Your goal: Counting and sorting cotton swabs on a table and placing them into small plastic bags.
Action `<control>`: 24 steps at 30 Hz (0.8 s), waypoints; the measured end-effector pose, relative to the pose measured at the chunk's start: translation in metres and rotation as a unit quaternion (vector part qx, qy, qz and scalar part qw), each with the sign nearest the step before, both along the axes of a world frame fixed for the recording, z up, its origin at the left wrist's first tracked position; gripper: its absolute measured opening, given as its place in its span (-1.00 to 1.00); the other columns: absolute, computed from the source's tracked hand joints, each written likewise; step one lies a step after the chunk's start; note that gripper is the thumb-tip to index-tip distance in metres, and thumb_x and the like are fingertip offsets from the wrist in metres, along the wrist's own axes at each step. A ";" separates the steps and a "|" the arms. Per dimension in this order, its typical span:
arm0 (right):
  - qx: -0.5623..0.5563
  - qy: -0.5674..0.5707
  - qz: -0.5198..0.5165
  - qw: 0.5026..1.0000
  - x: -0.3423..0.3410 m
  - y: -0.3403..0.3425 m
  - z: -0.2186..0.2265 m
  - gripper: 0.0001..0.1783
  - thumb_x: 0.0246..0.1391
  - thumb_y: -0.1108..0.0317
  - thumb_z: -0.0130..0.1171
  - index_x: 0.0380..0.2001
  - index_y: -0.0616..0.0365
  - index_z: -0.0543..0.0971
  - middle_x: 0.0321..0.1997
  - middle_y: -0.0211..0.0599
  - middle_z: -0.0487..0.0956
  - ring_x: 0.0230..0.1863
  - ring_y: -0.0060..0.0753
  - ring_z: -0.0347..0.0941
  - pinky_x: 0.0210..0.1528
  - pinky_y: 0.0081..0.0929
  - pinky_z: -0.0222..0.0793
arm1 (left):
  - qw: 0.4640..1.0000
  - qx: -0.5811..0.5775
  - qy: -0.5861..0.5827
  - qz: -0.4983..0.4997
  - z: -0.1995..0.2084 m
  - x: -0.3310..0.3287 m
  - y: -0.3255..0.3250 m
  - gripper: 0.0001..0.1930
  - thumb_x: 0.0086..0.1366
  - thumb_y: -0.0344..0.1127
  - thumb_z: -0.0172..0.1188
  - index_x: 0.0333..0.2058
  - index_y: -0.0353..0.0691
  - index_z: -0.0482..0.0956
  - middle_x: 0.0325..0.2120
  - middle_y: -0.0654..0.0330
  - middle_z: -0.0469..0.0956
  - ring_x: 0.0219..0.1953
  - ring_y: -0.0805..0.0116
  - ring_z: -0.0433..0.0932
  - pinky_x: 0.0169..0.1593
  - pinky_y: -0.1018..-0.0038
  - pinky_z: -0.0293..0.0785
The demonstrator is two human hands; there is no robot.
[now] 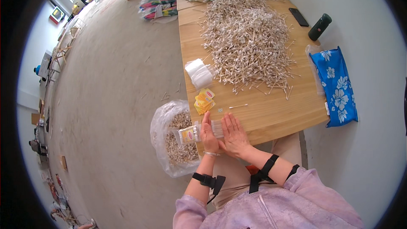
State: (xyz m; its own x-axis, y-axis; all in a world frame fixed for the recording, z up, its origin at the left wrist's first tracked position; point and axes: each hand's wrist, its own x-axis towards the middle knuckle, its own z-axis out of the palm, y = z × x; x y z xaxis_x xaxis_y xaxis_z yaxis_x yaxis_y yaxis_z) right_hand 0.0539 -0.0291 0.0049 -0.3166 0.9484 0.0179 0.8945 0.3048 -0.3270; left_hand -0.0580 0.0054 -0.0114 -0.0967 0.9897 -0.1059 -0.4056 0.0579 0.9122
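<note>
Wooden table [280,116], one phone [299,17], one bottle [320,27], one blue pack [338,85], one lone swab [238,106], one packet [188,135] just beside the left hand [209,137], one right hand [234,137], both with fingers straight and unclenched, one swab row [217,128] between them, slim pale sticks lying parallel.

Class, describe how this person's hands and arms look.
The left hand and right hand are ungloved. A thin, pale bracelet circles the left wrist. Sleeves are lilac, forearm straps black; the left strap carries a black block with a cable.
</note>
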 end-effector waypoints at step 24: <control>-0.019 0.027 -0.055 0.998 -0.017 0.002 -0.006 0.01 0.02 -0.03 -0.02 0.30 0.42 -0.20 0.42 0.16 -0.24 0.46 0.09 -0.41 0.43 -0.08 -0.49 | 0.999 -0.020 -0.001 -0.041 0.002 -0.016 -0.003 -0.40 0.45 0.02 -0.32 0.23 -0.38 0.11 0.25 0.07 0.15 0.33 0.32 0.04 0.37 0.41 -0.14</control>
